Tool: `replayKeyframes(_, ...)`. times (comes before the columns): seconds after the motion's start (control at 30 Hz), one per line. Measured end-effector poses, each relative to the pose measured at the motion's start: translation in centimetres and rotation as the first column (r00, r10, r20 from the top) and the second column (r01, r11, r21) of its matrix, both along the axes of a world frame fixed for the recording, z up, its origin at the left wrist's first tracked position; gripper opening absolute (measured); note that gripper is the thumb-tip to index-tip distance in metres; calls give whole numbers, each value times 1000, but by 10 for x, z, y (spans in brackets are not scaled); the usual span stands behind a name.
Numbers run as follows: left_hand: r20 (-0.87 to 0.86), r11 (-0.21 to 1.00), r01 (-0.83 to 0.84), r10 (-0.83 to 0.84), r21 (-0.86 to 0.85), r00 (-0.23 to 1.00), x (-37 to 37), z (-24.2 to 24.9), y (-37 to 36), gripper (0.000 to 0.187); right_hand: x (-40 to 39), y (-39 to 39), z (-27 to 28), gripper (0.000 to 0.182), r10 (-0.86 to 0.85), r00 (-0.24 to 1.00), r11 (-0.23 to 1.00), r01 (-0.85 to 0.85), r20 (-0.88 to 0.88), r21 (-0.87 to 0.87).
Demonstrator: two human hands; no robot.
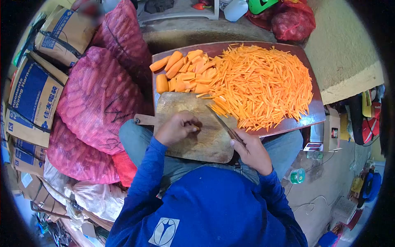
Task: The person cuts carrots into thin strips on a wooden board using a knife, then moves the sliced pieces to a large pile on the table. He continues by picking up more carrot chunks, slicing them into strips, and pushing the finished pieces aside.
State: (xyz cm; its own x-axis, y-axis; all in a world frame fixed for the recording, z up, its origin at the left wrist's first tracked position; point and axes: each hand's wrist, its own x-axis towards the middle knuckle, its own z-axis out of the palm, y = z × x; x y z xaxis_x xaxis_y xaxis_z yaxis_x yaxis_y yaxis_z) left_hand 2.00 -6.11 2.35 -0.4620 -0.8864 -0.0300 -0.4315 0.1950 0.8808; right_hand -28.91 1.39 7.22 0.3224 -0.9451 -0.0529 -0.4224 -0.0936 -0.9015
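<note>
A knife (222,123) with a dark handle is in my right hand (253,151), its blade pointing up and left to the edge of the carrot sticks. My left hand (179,127) is over the left half of the wooden cutting board (210,146), its fingers curled together; what they hold, if anything, is too small to make out. The board lies across my lap, its handle to the left. Beyond it, a large heap of carrot sticks (267,86) covers the right of a dark red tabletop (314,111). Peeled carrot pieces (175,66) lie at its left.
Bulging pink mesh sacks (98,99) stand at my left, beside stacked cardboard boxes (33,99). A white sack (96,201) lies below them. Red mesh bags (292,22) rest behind the table. On the floor at right are a green-and-white round container (297,176) and a cable (314,201).
</note>
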Motion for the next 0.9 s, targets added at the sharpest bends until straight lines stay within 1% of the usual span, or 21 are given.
replayKeyframes(0.03, 59, 995, 13, -8, -101, 998, -5, 0, 9, 23, 1, 0, 1, 29, 7, 1000, 1000, -7, 0, 6)
replayKeyframes(0.07, 91, 932, -41, 79, -360, 993, -7, -3, 15, 28, 2, -1, 3, 29, 43, 999, 999, -43, -24, -1)
replayKeyframes(0.1, 89, 934, -44, 81, -356, 993, -9, -3, 20, 28, 2, -1, 4, 30, 76, 996, 997, -76, -49, -7)
replayKeyframes(0.17, -29, 925, -208, 210, -318, 977, -14, 0, 31, 27, 5, 0, 6, 30, 95, 995, 996, -95, -33, 1)
replayKeyframes(0.2, -33, 925, -211, 211, -316, 977, -14, -5, 37, 27, 7, 0, 7, 31, 112, 994, 994, -112, -13, 2)
replayKeyframes(0.23, -9, 908, -173, 184, -381, 983, -11, -13, 42, 27, 8, -1, 7, 31, 115, 993, 993, -114, -17, 2)
replayKeyframes(0.27, 18, 886, -133, 158, -443, 987, -9, -20, 46, 28, 9, -2, 5, 34, 147, 988, 988, -145, -38, 43)
replayKeyframes(0.3, 18, 887, -136, 160, -441, 987, -10, -24, 50, 28, 11, -2, 4, 38, 180, 982, 981, -175, -56, 85)
replayKeyframes(0.37, 63, 815, -107, 173, -569, 983, -12, -32, 55, 33, 19, 1, 9, 40, 188, 980, 977, -180, -69, 110)
replayKeyframes(0.43, 94, 821, -109, 195, -561, 976, -13, -34, 58, 36, 24, 6, 7, 42, 196, 977, 974, -183, -85, 137)
replayKeyframes(0.5, 120, 825, -115, 216, -553, 969, -17, -32, 60, 38, 28, 13, -3, 49, 217, 973, 972, -223, -77, -74)
replayKeyframes(0.53, 131, 825, -113, 221, -554, 966, -18, -29, 61, 39, 26, 16, 0, 49, 219, 972, 972, -224, -81, -70)
replayKeyframes(0.6, 142, 826, -111, 225, -553, 964, -18, -26, 62, 41, 25, 21, 12, 51, 264, 944, 964, -257, -197, 60)
replayKeyframes(0.73, 146, 794, -94, 224, -601, 964, -17, -32, 62, 46, 27, 22, 20, 48, 277, 937, 961, -265, -215, 84)
replayKeyframes(0.8, 156, 784, -85, 226, -615, 962, -15, -32, 64, 48, 38, 16, 12, 45, 295, 914, 954, -268, -280, 130)
replayKeyframes(0.83, 172, 806, -82, 223, -587, 960, -15, -27, 65, 49, 42, 10, 10, 45, 295, 913, 955, -267, -282, 132)
replayKeyframes(0.9, 190, 826, -79, 220, -558, 957, -15, -25, 67, 51, 48, 0, 7, 44, 312, 920, 950, -306, -238, 63)
